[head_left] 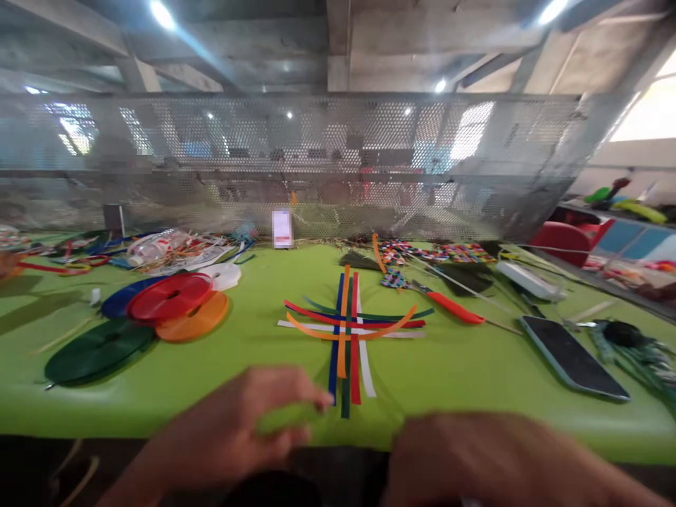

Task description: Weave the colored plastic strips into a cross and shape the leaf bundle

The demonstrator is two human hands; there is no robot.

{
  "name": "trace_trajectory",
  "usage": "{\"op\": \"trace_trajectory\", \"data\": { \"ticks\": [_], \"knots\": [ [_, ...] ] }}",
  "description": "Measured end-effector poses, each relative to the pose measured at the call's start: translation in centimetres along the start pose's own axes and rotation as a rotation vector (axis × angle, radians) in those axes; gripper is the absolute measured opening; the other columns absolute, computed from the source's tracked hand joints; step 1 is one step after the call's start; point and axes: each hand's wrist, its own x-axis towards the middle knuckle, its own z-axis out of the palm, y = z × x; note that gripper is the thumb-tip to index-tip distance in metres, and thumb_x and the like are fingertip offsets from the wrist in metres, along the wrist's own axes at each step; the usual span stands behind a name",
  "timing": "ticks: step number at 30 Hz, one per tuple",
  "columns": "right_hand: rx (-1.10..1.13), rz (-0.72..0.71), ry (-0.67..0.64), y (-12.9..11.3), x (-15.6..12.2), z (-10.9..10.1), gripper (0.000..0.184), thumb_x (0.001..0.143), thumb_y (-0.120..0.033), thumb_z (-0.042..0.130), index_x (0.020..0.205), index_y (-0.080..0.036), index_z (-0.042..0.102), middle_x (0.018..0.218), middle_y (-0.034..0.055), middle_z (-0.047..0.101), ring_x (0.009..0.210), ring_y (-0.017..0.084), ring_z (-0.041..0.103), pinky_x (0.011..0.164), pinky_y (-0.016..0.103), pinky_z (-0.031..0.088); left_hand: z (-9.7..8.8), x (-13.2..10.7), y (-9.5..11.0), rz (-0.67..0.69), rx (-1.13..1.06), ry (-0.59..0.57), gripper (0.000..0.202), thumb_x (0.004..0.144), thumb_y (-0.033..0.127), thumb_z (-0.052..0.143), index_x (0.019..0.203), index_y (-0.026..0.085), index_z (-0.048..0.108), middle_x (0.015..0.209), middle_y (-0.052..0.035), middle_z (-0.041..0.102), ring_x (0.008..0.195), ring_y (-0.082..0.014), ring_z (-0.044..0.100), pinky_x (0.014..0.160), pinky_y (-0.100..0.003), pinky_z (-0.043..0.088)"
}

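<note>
Colored flat strips lie crossed in a woven piece (346, 324) on the green tabletop (253, 352). Blue, orange, green, red and white ends point toward me; others run crosswise, some with curled-up ends. My left hand (248, 408) hovers at the table's front edge, thumb and forefinger apart, nothing between them. Its forefinger tip is close to the near end of the blue strip (332, 380); whether they touch, I cannot tell. Lower right of the weave, my right hand (459, 451) is smeared by motion, and its fingers are hidden below its back.
Left of the weave lie green (100, 352), red (170, 297), orange (196, 320) and blue strip rolls. A red-handled knife (454, 308) and a phone (573, 358) lie right. Behind are woven scraps (448, 252), a lit screen (282, 229) and a perforated metal panel (327, 162).
</note>
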Motion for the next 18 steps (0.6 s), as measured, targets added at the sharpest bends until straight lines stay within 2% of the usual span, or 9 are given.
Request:
{"op": "trace_trajectory", "data": {
  "ticks": [1,2,4,6,8,10,13,16,18],
  "knots": [
    [-0.005,0.01,0.074,0.3,0.0,-1.9,0.034,0.092,-0.04,0.063,0.126,-0.041,0.067,0.122,0.0,0.072,0.108,0.02,0.069,0.079,0.028,0.059,-1.3,1.8,-0.3,0.012,0.06,0.087,0.03,0.099,0.047,0.052,0.124,0.035,0.066,0.122,-0.0002,0.072,0.113,-0.0195,0.066,0.101,-0.029,0.049],
    [-0.018,0.046,0.266,0.8,0.4,-3.8,0.034,0.095,-0.037,0.059,0.128,-0.033,0.067,0.12,0.0039,0.073,0.107,0.02,0.069,0.088,0.031,0.057,-2.5,3.9,-0.8,0.039,0.112,0.139,0.031,0.101,0.045,0.049,0.122,0.031,0.067,0.121,-0.002,0.072,0.112,-0.0202,0.066,0.1,-0.03,0.049],
    [-0.116,0.055,0.513,2.5,1.7,-7.4,0.031,0.1,-0.034,0.054,0.125,-0.024,0.068,0.12,0.0081,0.073,0.106,0.02,0.068,0.094,0.033,0.054,-4.5,8.4,-2.3,0.085,0.197,0.219,0.036,0.101,0.044,0.045,0.116,0.022,0.069,0.113,-0.0061,0.074,0.104,-0.0219,0.068,0.095,-0.033,0.05],
    [-0.201,0.074,0.615,5.3,3.5,-10.2,0.031,0.099,-0.035,0.056,0.121,-0.018,0.069,0.117,0.0095,0.073,0.106,0.02,0.068,0.096,0.034,0.052,-5.6,12.4,-4.3,0.019,0.263,0.195,0.036,0.099,0.041,0.048,0.118,0.018,0.068,0.118,-0.0094,0.072,0.107,-0.0237,0.067,0.096,-0.034,0.049],
    [-0.185,0.209,0.626,8.9,5.1,-11.6,0.031,0.099,-0.034,0.053,0.121,-0.017,0.069,0.114,0.0084,0.074,0.099,0.018,0.069,0.09,0.03,0.054,-5.9,15.0,-6.4,-0.072,0.318,0.103,0.036,0.092,0.035,0.057,0.12,0.016,0.067,0.12,-0.0131,0.071,0.108,-0.0272,0.067,0.097,-0.037,0.049],
    [-0.197,0.334,0.593,12.8,5.9,-11.8,0.032,0.1,-0.031,0.049,0.122,-0.016,0.068,0.114,0.0083,0.074,0.097,0.017,0.069,0.088,0.028,0.053,-5.5,16.0,-8.1,-0.084,0.315,0.038,0.035,0.085,0.036,0.066,0.115,0.018,0.071,0.119,-0.0118,0.073,0.109,-0.0277,0.068,0.098,-0.036,0.05],
    [-0.21,0.45,0.535,18.3,5.2,-10.7,0.022,0.091,-0.024,0.06,0.105,-0.017,0.076,0.102,0.0086,0.077,0.087,0.019,0.07,0.083,0.03,0.054,-4.6,15.5,-10.3,-0.058,0.257,-0.021,0.038,0.088,0.045,0.062,0.118,0.023,0.07,0.124,-0.0063,0.072,0.112,-0.0224,0.068,0.097,-0.028,0.05],
    [-0.227,0.624,0.566,22.8,2.8,-9.3,0.022,0.089,-0.018,0.059,0.102,-0.016,0.076,0.102,0.0112,0.077,0.09,0.022,0.07,0.083,0.031,0.052,-4.9,14.5,-12.9,-0.101,0.234,0.023,0.037,0.085,0.048,0.061,0.108,0.022,0.074,0.115,-0.0063,0.075,0.106,-0.025,0.07,0.095,-0.032,0.051],
    [-0.242,0.745,0.609,25.0,1.3,-8.7,0.026,0.088,-0.014,0.057,0.107,-0.011,0.074,0.103,0.0152,0.076,0.091,0.024,0.07,0.083,0.033,0.052,-5.6,14.3,-15.0,-0.164,0.234,0.12,0.041,0.088,0.048,0.051,0.105,0.019,0.074,0.109,-0.0099,0.076,0.1,-0.027,0.071,0.091,-0.035,0.053]
  ]
}}
